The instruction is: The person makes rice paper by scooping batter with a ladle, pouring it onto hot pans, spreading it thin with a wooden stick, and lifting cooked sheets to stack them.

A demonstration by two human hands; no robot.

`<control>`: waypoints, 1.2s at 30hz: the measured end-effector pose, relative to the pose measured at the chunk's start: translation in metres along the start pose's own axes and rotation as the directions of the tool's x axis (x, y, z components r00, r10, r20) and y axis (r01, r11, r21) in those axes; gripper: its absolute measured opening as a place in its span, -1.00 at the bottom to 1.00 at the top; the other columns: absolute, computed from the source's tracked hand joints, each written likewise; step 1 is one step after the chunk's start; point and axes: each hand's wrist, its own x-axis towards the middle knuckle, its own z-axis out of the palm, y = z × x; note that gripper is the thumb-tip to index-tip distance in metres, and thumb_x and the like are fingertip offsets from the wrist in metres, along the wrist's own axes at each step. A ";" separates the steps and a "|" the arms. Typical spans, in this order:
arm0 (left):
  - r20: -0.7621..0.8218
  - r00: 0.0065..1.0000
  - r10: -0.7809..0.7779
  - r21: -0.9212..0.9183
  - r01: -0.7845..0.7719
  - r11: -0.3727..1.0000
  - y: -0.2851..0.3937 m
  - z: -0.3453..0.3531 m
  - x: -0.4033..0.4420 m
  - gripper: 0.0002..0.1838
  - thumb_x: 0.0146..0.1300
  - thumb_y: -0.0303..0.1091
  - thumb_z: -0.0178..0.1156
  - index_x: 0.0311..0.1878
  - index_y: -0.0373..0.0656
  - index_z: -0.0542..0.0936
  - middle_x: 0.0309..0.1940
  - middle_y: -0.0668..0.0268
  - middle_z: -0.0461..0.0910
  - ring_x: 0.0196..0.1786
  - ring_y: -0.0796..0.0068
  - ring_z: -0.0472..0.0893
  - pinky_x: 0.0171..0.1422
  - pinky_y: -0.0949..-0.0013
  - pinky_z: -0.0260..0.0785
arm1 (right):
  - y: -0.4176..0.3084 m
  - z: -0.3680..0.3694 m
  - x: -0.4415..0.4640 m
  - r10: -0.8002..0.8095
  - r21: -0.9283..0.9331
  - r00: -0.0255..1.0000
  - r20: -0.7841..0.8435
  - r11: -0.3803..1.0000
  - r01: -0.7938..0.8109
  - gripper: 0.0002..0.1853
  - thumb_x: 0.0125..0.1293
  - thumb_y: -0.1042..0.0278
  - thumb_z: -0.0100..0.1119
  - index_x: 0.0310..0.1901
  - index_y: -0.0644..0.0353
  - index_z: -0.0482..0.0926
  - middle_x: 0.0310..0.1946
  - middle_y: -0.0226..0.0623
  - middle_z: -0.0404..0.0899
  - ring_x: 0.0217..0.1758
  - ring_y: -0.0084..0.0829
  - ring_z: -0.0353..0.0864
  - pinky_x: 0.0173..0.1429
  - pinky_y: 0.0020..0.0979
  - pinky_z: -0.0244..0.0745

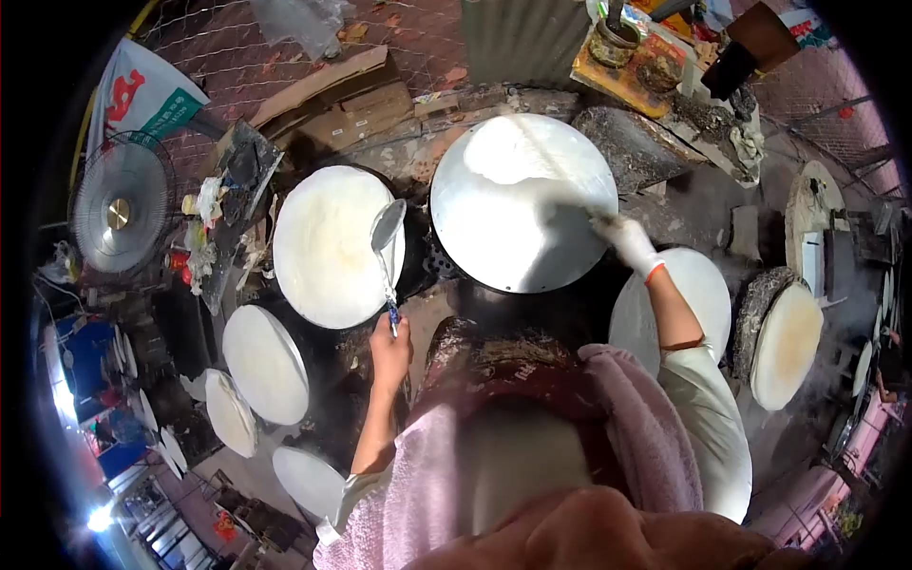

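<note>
My left hand (390, 350), bare, is closed round the blue-and-white handle of a metal ladle (387, 228). The ladle's bowl hangs over the right part of a round griddle covered by a pale flatbread (321, 249). My right hand (627, 242), in a white glove with an orange cuff, grips a batter spreader (560, 198) that is smeared by motion. It reaches over the right side of a large round griddle (518, 261). White batter (508, 152) covers the far part of that griddle, while its near part shows bare metal.
More round griddles stand around me, one (679, 285) under my right forearm and one with flatbread (787, 347) farther right. Another pale round (266, 366) lies at left. A fan (119, 214) stands far left. Jars sit on a yellow board (594, 71) at the back right.
</note>
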 end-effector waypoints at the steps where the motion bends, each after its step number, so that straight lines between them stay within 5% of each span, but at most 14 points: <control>1: -0.022 0.999 0.045 -0.002 -0.045 0.999 -0.002 0.003 0.000 -0.83 0.38 -0.33 0.10 -0.24 -0.26 0.48 -0.61 0.40 0.39 -0.56 0.62 0.35 -0.46 0.43 0.23 | -0.002 0.012 -0.007 -0.009 0.043 0.999 0.049 0.999 0.007 -0.61 0.32 0.32 0.19 0.14 0.29 0.54 -0.04 -0.31 0.66 -0.04 -0.48 0.57 0.10 -0.43 0.43; 3: -0.058 0.990 0.128 0.007 -0.128 0.992 -0.015 0.006 -0.001 -0.86 0.38 -0.36 0.08 -0.25 -0.23 0.46 -0.70 0.41 0.37 -0.69 0.62 0.37 -0.60 0.41 0.20 | 0.002 0.038 -0.015 0.010 0.264 0.991 0.133 0.963 -0.045 -0.57 0.30 0.29 0.22 0.16 0.29 0.53 -0.02 -0.29 0.65 -0.04 -0.50 0.56 0.10 -0.45 0.43; 7: -0.107 0.968 0.228 0.133 -0.214 0.968 -0.037 0.006 0.001 -0.85 0.36 -0.36 0.11 -0.22 -0.28 0.49 -0.64 0.35 0.41 -0.60 0.51 0.43 -0.50 0.35 0.26 | -0.012 0.003 -0.017 -0.011 -0.180 0.988 0.151 0.983 0.038 -0.64 0.30 0.26 0.22 0.04 0.31 0.61 -0.19 -0.24 0.69 -0.17 -0.51 0.62 -0.03 -0.46 0.49; 9: -0.094 0.978 0.188 0.161 -0.171 0.972 -0.033 0.005 0.004 -0.83 0.34 -0.36 0.12 -0.19 -0.29 0.50 -0.61 0.30 0.43 -0.56 0.47 0.45 -0.44 0.32 0.28 | -0.034 -0.019 0.001 -0.026 -0.174 1.000 0.018 0.984 0.028 -0.64 0.31 0.24 0.20 0.03 0.29 0.62 -0.22 -0.25 0.70 -0.20 -0.51 0.62 -0.04 -0.46 0.49; 14: -0.114 0.991 0.077 0.149 -0.059 0.987 -0.036 0.008 -0.004 -0.81 0.31 -0.37 0.12 -0.15 -0.32 0.52 -0.59 0.15 0.45 -0.53 0.44 0.42 -0.39 0.29 0.31 | -0.019 0.001 0.002 0.119 0.031 0.942 0.314 0.990 -0.136 -0.58 0.31 0.34 0.20 0.16 0.32 0.52 0.02 -0.31 0.62 0.03 -0.58 0.50 0.09 -0.49 0.43; 17: -0.128 0.987 0.093 0.180 -0.069 0.981 -0.048 0.009 -0.008 -0.80 0.31 -0.37 0.13 -0.14 -0.33 0.52 -0.59 0.14 0.44 -0.52 0.43 0.41 -0.37 0.29 0.31 | 0.008 0.002 -0.010 -0.062 0.171 0.929 0.364 0.985 -0.002 -0.58 0.29 0.37 0.21 0.17 0.31 0.52 -0.02 -0.33 0.63 0.00 -0.55 0.52 0.10 -0.47 0.43; 18: -0.135 0.981 0.140 0.161 -0.118 0.980 -0.049 0.009 -0.006 -0.78 0.32 -0.35 0.15 -0.19 -0.36 0.49 -0.59 0.30 0.40 -0.49 0.55 0.35 -0.39 0.35 0.26 | -0.005 -0.011 -0.007 -0.031 0.007 0.921 0.389 1.000 0.030 -0.59 0.28 0.36 0.23 0.14 0.31 0.54 -0.11 -0.36 0.66 -0.07 -0.55 0.55 0.07 -0.48 0.44; 19: -0.112 0.988 0.103 0.172 -0.083 0.982 -0.049 0.008 -0.005 -0.79 0.32 -0.36 0.15 -0.20 -0.36 0.48 -0.58 0.23 0.41 -0.47 0.50 0.36 -0.35 0.31 0.29 | -0.022 -0.028 0.001 0.055 -0.305 0.936 0.348 0.951 0.058 -0.60 0.27 0.33 0.23 0.10 0.33 0.57 -0.19 -0.39 0.66 -0.13 -0.56 0.55 0.04 -0.50 0.45; 21: -0.122 0.982 0.143 0.204 -0.116 0.972 -0.053 0.008 0.009 -0.79 0.32 -0.35 0.14 -0.21 -0.36 0.48 -0.56 0.15 0.44 -0.47 0.43 0.38 -0.32 0.28 0.31 | -0.039 -0.032 0.021 0.014 -0.075 0.982 0.188 0.997 0.000 -0.60 0.27 0.31 0.24 0.10 0.33 0.57 -0.19 -0.39 0.66 -0.13 -0.57 0.56 0.03 -0.51 0.46; 27: -0.088 0.950 0.299 0.289 -0.263 0.920 -0.047 0.020 0.080 -0.76 0.31 -0.32 0.14 -0.28 -0.35 0.43 -0.59 0.05 0.42 -0.53 0.25 0.38 -0.35 0.18 0.31 | -0.035 -0.012 0.010 0.013 -0.006 0.879 0.476 1.000 -0.012 -0.60 0.28 0.31 0.23 0.11 0.31 0.57 -0.17 -0.38 0.67 -0.15 -0.58 0.56 0.00 -0.50 0.47; 29: -0.068 0.939 0.336 0.369 -0.289 0.883 -0.036 0.029 0.102 -0.76 0.29 -0.34 0.15 -0.28 -0.36 0.43 -0.51 -0.10 0.51 -0.41 -0.15 0.53 -0.29 0.09 0.36 | -0.019 -0.030 0.002 0.005 -0.188 0.908 0.420 0.979 0.081 -0.59 0.26 0.30 0.24 0.10 0.31 0.57 -0.16 -0.36 0.68 -0.12 -0.58 0.58 0.02 -0.50 0.47; 31: -0.023 0.920 0.390 0.447 -0.340 0.827 -0.037 0.039 0.123 -0.76 0.27 -0.35 0.16 -0.26 -0.38 0.44 -0.45 -0.20 0.54 -0.31 -0.26 0.55 -0.26 0.01 0.39 | -0.018 -0.056 -0.001 0.013 -0.368 0.910 0.414 0.917 0.154 -0.58 0.24 0.28 0.25 0.11 0.30 0.58 -0.13 -0.34 0.68 -0.08 -0.56 0.59 0.05 -0.47 0.48; 33: 0.034 0.915 0.401 0.511 -0.361 0.780 -0.027 0.047 0.134 -0.77 0.27 -0.36 0.16 -0.26 -0.38 0.43 -0.44 -0.22 0.55 -0.31 -0.27 0.55 -0.25 -0.04 0.40 | -0.004 -0.055 0.011 -0.095 -0.026 0.980 0.175 0.995 0.101 -0.58 0.27 0.24 0.21 0.11 0.28 0.58 -0.02 -0.25 0.67 0.04 -0.49 0.60 0.21 -0.47 0.40; 36: 0.131 0.915 0.382 0.610 -0.378 0.696 -0.017 0.050 0.122 -0.78 0.27 -0.35 0.13 -0.26 -0.35 0.42 -0.47 -0.20 0.57 -0.34 -0.25 0.57 -0.25 -0.10 0.43 | -0.012 -0.039 0.035 -0.207 -0.249 0.931 0.301 0.925 0.286 -0.58 0.32 0.25 0.18 0.15 0.27 0.55 -0.01 -0.31 0.63 0.08 -0.59 0.53 0.23 -0.56 0.34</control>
